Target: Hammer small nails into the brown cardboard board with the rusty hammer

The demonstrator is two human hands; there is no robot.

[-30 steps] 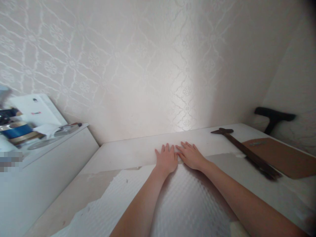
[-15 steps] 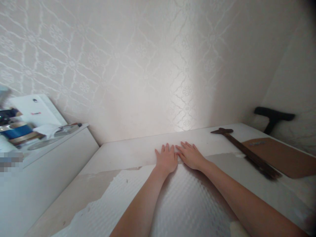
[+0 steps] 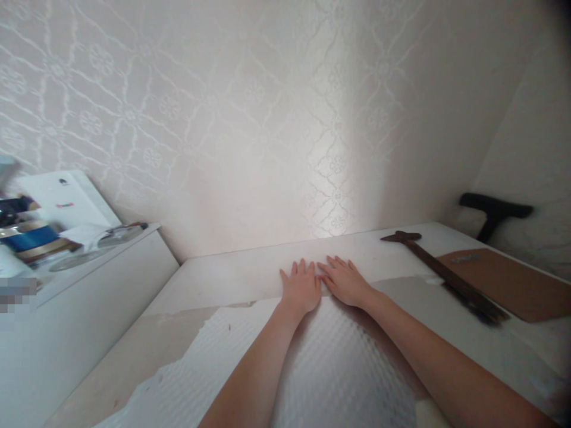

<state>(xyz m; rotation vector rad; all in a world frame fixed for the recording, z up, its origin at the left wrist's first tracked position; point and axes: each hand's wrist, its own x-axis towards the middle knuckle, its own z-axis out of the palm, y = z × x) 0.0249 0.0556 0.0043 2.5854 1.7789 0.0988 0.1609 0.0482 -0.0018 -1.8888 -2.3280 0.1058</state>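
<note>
My left hand (image 3: 301,288) lies flat with its fingers spread on the white tabletop (image 3: 236,273), near the wall. Close beside it my right hand (image 3: 343,279) rests palm down, fingers also stretched out, the two hands nearly touching at the thumbs. Neither holds anything. Below both wrists a white, dimpled sheet like bubble wrap (image 3: 339,356) covers part of the surface, its left edge ragged. To the right of my right hand lies a rusty hammer (image 3: 430,261) with a long dark handle.
A brown board (image 3: 508,285) lies at the right, beyond the hammer handle. A black T-shaped handle (image 3: 495,208) rises behind the right edge. On the left stands a white cabinet (image 3: 111,297) bearing a white box (image 3: 66,199) and a blue ribbon roll (image 3: 33,235). The patterned wall (image 3: 259,131) closes off the back.
</note>
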